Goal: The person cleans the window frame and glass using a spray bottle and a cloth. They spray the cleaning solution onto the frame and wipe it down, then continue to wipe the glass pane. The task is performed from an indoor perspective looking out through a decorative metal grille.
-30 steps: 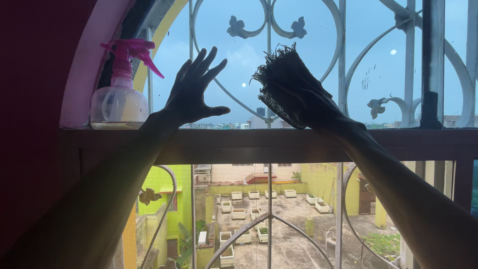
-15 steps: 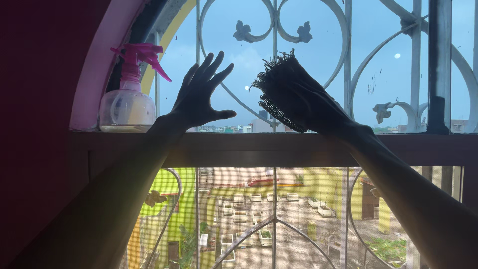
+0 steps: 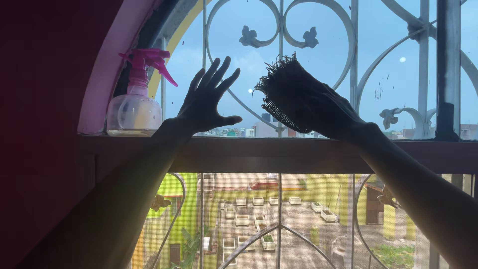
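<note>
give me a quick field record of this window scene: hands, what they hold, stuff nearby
left hand: open, fingers spread, flat against the window glass
right hand: presses a dark frayed cloth to the glass
spray bottle: clear, pink trigger, upright on the wooden crossbar, left of the left hand
grille: white curled metal outside the glass
lower pane: mesh screen over a courtyard view

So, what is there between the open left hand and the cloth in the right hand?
In the head view, only bare window glass lies between the left hand and the dark cloth; a curved bar of the outside grille shows through it.
</note>
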